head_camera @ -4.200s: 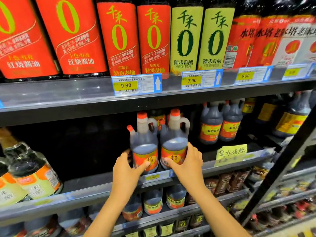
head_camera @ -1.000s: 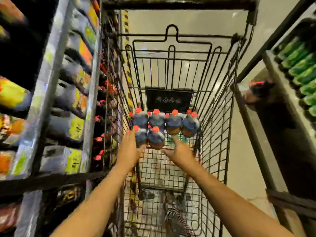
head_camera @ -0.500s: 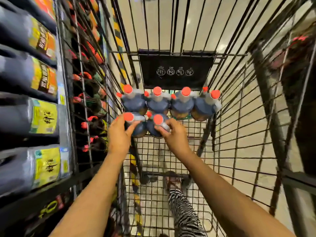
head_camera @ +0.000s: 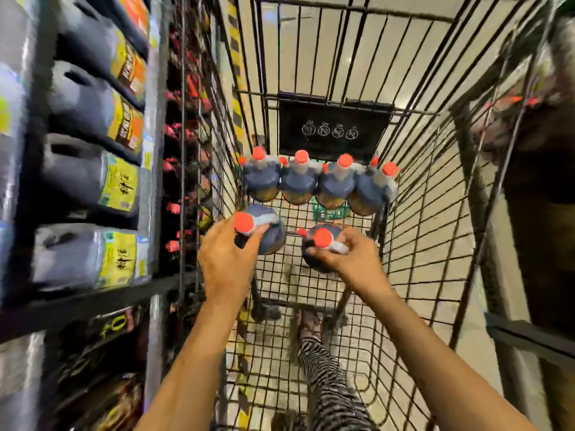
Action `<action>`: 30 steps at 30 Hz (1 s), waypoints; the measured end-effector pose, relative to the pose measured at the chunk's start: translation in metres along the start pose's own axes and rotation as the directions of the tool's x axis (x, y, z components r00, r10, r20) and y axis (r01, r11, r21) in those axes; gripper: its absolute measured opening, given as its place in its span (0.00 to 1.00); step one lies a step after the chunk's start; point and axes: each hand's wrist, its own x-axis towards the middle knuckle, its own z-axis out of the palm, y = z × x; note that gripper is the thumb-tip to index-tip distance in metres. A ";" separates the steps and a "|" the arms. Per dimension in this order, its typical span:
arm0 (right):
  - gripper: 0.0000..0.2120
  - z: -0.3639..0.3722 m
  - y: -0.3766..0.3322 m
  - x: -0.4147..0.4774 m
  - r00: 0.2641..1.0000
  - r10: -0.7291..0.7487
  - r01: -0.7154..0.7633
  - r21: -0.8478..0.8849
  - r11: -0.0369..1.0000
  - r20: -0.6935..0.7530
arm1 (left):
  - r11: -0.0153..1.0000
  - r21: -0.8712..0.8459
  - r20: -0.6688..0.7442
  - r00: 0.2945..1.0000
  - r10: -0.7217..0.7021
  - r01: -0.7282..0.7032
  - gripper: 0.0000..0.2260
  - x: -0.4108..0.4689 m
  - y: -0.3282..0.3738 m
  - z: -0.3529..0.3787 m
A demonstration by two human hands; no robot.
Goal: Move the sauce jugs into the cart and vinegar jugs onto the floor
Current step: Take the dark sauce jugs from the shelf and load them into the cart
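Both my hands reach down into a black wire shopping cart (head_camera: pixel 435 213). My left hand (head_camera: pixel 225 262) grips the neck of a dark sauce jug with an orange cap (head_camera: pixel 267 231). My right hand (head_camera: pixel 351 259) grips the handle of a second orange-capped sauce jug (head_camera: pixel 317 247). The two held jugs sit apart from each other, just behind a row of several like jugs (head_camera: pixel 317 181) standing along the cart's far end under a black sign (head_camera: pixel 333 129).
Shelves with large dark jugs bearing yellow labels (head_camera: pixel 93 181) run along the cart's left side. Another shelf unit (head_camera: pixel 535 181) stands on the right. A striped trouser leg and shoe (head_camera: pixel 323 353) show through the cart's mesh floor.
From the shelf, both hands carried two jugs into the cart. In the last half second the two held jugs moved apart and a little nearer to me.
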 end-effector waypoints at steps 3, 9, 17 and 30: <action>0.22 -0.014 -0.020 -0.044 0.997 -0.079 0.078 -0.054 0.996 -0.008 | 0.997 -0.046 -0.057 0.997 0.053 -0.056 0.15 -0.034 0.021 -0.050; 0.18 -0.024 -0.073 -0.154 0.947 -0.302 0.312 -0.081 0.947 0.111 | 0.973 -0.056 -0.263 0.943 0.202 -0.224 0.13 -0.108 0.058 -0.165; 0.29 -0.003 -0.133 -0.299 0.843 -0.484 0.484 0.064 0.873 0.232 | 0.955 0.041 -0.507 0.818 0.272 -0.293 0.15 -0.227 0.069 -0.314; 0.29 0.079 -0.216 -0.485 0.520 -0.696 0.633 0.323 0.703 0.496 | 0.919 0.364 -0.751 0.536 0.386 -0.152 0.14 -0.394 0.055 -0.501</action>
